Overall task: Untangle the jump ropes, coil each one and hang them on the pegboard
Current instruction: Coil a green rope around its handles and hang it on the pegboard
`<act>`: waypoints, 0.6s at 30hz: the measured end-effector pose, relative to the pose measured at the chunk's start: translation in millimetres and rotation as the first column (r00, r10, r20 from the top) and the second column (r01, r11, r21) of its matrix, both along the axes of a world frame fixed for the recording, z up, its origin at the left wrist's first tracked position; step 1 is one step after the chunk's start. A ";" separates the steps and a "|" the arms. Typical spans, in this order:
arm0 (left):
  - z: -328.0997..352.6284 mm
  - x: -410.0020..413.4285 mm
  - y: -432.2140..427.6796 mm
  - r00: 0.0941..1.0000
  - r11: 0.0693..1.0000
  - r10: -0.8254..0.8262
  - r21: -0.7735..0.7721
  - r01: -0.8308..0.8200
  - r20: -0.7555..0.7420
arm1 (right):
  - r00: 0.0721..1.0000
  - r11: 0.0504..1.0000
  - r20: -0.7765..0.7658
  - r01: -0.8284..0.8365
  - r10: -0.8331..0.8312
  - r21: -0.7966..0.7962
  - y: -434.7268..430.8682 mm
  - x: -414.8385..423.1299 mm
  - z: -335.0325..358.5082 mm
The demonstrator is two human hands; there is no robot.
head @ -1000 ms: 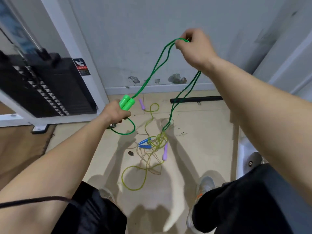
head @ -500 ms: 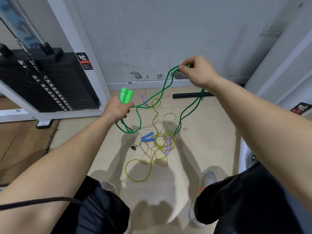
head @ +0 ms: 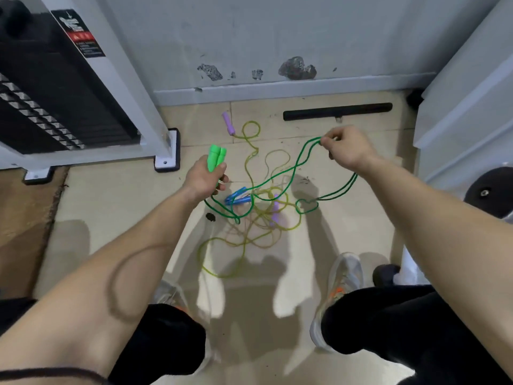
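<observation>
One wide-angle view, worn on the person's head, faces forward and steeply down at the floor. The wall lies at 12 o'clock and the knees at 6. The left hand reaches in from 7 o'clock and the right hand from 5. Both are near the lens, with the green jump rope around centre.

Gym corner, you're standing by a weight stack in its white frame; jump ropes on tiled floor.

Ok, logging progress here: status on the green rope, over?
Left hand grips both green handles. Right hand pinches green cord, doubled. Cord slack lies across yellow tangle on floor; snagged or free, cannot tell.
</observation>
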State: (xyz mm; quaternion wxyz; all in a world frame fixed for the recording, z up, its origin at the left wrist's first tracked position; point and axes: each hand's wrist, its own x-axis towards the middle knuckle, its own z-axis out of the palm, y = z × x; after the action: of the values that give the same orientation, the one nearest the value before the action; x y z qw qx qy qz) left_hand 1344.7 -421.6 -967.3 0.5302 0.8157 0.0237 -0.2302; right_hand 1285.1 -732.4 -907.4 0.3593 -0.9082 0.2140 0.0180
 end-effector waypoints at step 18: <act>-2.8 5.3 -85.7 0.953 0.757 -0.012 -0.626 -0.188 -0.301 | 0.967 0.710 -0.060 -0.140 0.249 0.690 90.4 13.8 -52.4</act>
State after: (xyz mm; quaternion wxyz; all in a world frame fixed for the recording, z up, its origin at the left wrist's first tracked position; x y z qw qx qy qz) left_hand 1350.0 -507.3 -970.0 0.7802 0.5377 0.0582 -0.3142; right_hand 1298.9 -641.9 -959.8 0.6456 -0.7269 0.1215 0.2001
